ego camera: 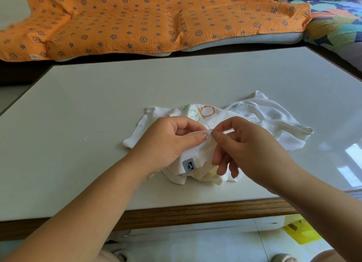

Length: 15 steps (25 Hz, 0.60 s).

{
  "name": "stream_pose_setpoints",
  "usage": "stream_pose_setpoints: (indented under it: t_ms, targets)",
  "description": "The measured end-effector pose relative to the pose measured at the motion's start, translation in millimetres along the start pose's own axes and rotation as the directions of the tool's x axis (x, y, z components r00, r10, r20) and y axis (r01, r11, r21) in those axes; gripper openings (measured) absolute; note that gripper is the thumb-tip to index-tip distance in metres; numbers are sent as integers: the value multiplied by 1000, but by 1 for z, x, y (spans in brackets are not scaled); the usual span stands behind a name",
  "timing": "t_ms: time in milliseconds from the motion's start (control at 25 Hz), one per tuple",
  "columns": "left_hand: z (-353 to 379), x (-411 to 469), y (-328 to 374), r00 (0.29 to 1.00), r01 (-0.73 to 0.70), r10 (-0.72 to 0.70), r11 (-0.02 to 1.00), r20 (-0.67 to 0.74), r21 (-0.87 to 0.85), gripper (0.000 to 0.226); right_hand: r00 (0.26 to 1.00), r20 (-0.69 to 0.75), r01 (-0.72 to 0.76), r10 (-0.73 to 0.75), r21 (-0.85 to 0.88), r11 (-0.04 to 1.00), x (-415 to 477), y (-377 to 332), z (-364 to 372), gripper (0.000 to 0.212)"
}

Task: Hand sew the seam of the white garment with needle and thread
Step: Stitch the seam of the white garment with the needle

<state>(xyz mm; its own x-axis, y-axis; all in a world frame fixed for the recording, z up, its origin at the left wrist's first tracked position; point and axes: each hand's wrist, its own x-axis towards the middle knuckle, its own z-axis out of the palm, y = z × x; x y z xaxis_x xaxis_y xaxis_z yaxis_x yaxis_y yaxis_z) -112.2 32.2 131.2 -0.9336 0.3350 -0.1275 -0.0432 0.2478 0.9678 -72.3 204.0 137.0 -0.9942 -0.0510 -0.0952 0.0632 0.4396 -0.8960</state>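
— What is hard to make out?
— The thin metal needle is seen only as a fine dark line. Its lower end is hidden in the pinch of the right hand, thumb against forefinger, with the other fingers loosely curled. Whether anything is strung through it cannot be told. A pale loop of loose thread is faintly seen to the left.

— And the cloth?
— The crumpled white cotton garment is laid mid-way across the pale glossy table. One fold is gripped between thumb and fingers of the left hand, just beside the needle.

— Any writing?
— The orange printed letters are partly folded under and cannot be read. A tree figure is shown on a small grey label.

— The room?
— The table is edged in brown wood. Behind it an orange quilted blanket with blue stars is spread. A blurred yellow object is seen on the floor.
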Motion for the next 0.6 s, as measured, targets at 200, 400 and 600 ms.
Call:
stream_pose_setpoints:
  t_ms: [200,400,600]
  targets:
    - [8,-2,-4,992,-121,123,978,-5,170,20,1000,-14,-25,27,156,987,1,-2,3,7]
    - [10,-1,-9,986,-155,165,946,-13,285,19,994,78,-86,70,229,970,3,-2,4,7]
    - [9,0,-6,993,-111,117,962,-8,248,17,984,-168,-45,55,61,997,16,1,-9,9]
